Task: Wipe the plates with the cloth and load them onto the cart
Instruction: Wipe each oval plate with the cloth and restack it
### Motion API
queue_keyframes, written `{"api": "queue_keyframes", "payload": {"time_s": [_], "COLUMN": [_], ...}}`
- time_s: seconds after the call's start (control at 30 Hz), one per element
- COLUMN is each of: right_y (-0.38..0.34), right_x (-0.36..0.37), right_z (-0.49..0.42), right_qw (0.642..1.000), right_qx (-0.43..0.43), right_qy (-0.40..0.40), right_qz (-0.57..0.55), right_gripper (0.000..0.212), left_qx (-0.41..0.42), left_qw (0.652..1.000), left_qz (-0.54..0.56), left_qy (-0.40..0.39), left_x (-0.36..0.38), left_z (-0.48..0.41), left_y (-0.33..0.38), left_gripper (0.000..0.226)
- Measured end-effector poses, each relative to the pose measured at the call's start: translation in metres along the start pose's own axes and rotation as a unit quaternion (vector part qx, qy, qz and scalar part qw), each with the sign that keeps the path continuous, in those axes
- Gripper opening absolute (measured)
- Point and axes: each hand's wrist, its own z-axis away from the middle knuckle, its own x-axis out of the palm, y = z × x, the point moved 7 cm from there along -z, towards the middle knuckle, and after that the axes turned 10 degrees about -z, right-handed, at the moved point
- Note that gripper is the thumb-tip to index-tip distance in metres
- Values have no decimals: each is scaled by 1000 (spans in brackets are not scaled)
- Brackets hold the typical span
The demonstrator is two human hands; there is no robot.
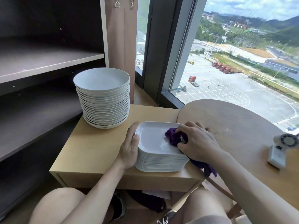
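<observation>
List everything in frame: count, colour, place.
side table: one, light wood, centre
round table: one, light wood, right
round plate stack: one, white, side table, back left
square plate stack: one, white, side table, front
cloth: one, purple, on top square plate
handheld fan: one, white, on round table
shelf unit: one, dark, left
curtain: one, beige, behind round plates
left hand: one, against square stack's left side
right hand: one, gripping the cloth

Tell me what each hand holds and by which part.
The right hand grips the purple cloth by its bunched middle, on the top square plate. The left hand holds nothing; its straight fingers press the plate stack at its left side.
</observation>
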Motion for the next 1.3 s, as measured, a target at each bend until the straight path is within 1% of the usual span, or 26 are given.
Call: {"api": "queue_keyframes", "payload": {"time_s": [0.07,0.17,0.3,0.43,0.5,0.7,0.73,0.83,0.97,1.13,1.3], "right_y": [2,-7,-25,-45,-58,-99,-101,-101,-102,-102,-102], "right_x": [0,8,18,25,28,39,39,39,39,37,38], "right_z": [-8,-20,-29,-30,-30,-30,-30,-29,-28,-29,-21], "right_qw": [999,998,998,998,998,998,997,995,992,989,987], "right_qx": [31,52,39,13,0,-57,-62,-84,-110,-119,-132], "right_qy": [20,30,40,55,53,22,17,2,-23,-67,-72], "right_qz": [11,24,11,-2,-14,-30,-38,-61,-64,-56,-54], "right_gripper": [34,37,50,41,43,47,47,42,41,44,43], "left_qx": [-10,-20,-32,-46,-46,-39,-40,-41,-53,-69,-96], "left_qw": [1000,998,997,995,993,992,993,993,990,989,983], "left_qz": [13,29,49,79,92,110,108,106,123,121,131], "left_qy": [-21,-44,-56,-48,-49,-39,-36,-31,-38,-54,-83], "left_x": [2,6,10,10,10,11,11,11,10,8,6], "left_z": [0,0,1,0,-1,-4,-3,-4,-2,0,0], "left_y": [-2,-3,-5,-7,-7,-5,-5,-8,-5,-1,-4], "left_gripper": [53,51,50,58,56,72,72,59,53,55,58]}}
